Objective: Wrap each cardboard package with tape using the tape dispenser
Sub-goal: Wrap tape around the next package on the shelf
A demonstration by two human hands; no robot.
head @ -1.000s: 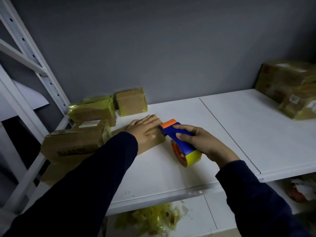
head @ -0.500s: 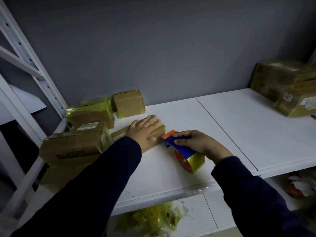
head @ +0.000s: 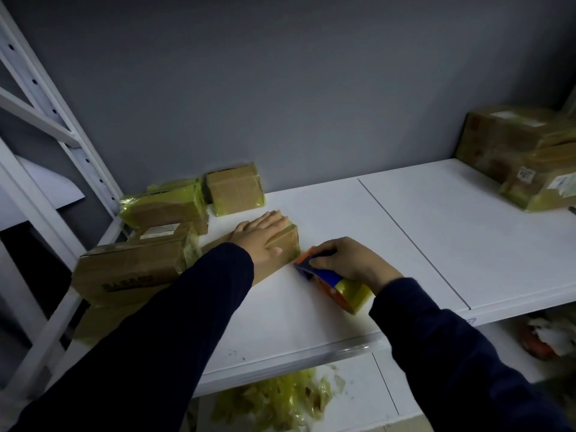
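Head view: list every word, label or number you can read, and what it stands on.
Nothing reads clearly.
Dark print on the large cardboard box: blurred.
White label on the box behind it: blurred.
White stickers on the taped packages at right: too small.

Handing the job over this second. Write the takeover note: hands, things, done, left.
Left hand: flat on the package in the middle of the shelf, pressing it down.
Right hand: grips the tape dispenser, orange tip at that package's right end.
Done: flat package and small package at the back look wrapped in yellow tape.
Left: finish taping the pressed package; the big box at left looks mostly bare.
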